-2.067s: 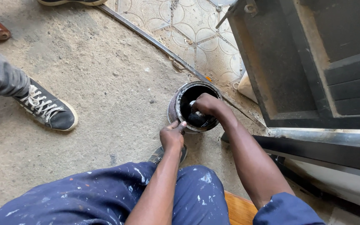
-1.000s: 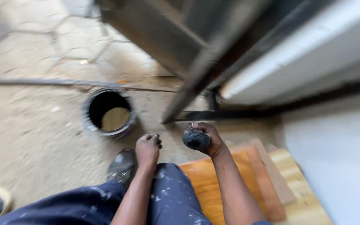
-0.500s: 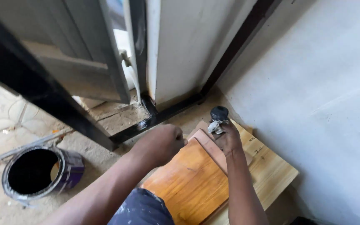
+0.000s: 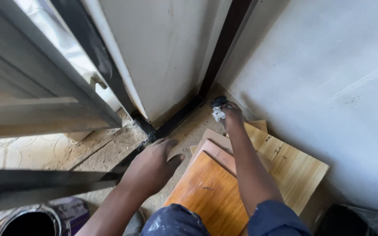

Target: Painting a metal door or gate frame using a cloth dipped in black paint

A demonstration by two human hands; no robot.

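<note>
Right hand (image 4: 232, 114) moved from paint tin (image 4: 31, 220) to black frame (image 4: 178, 118), grip closed on paint-soaked rag (image 4: 218, 110), left hand (image 4: 152, 166) flat, open.

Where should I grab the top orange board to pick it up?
Grab the orange board by its left long edge, coming in from the left. That edge overhangs the bare floor, so fingers can probably slip under. The right arm covers the other side.

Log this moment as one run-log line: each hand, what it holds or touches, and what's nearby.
right hand: grip on black-wet rag at black frame base | left hand: empty, open, over floor | nearby: wooden boards, paint can
</note>
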